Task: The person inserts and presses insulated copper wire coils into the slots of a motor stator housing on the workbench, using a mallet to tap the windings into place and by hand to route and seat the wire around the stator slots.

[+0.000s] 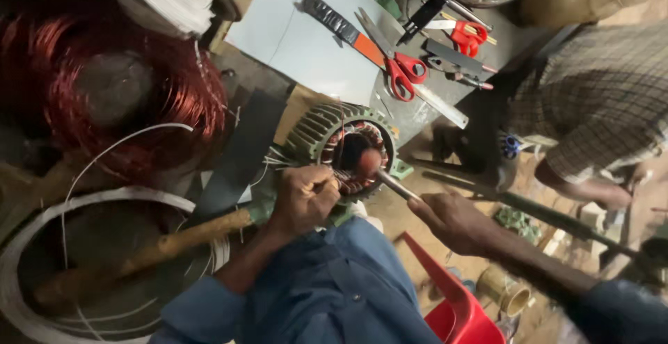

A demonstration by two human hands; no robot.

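A large coil of copper-red wire (125, 86) fills the upper left, its strands fine and glossy, and below it lies a ring of white tubing (42, 226) crossed by a rough wooden handle (174, 243). A pale sheet (306, 45) covers the worktop's far edge, carrying red-handled scissors (403, 73), a second smaller red pair (467, 36) and a flat dark blade with an orange grip (344, 27). At the centre sits the motor stator (341, 153), a green ribbed metal cylinder lying on its side with its round bore facing up toward the camera; copper windings line the inside wall. The left hand (303, 201) is closed in a fist against the stator's near rim, seemingly pinching wires there. The right hand (452, 219) grips a slim metal rod (395, 184), whose long axis runs from lower right up to the left, its tip inside the bore against the windings. Another person's checked sleeve (598, 100) shows at right, beside a red plastic piece (452, 302).
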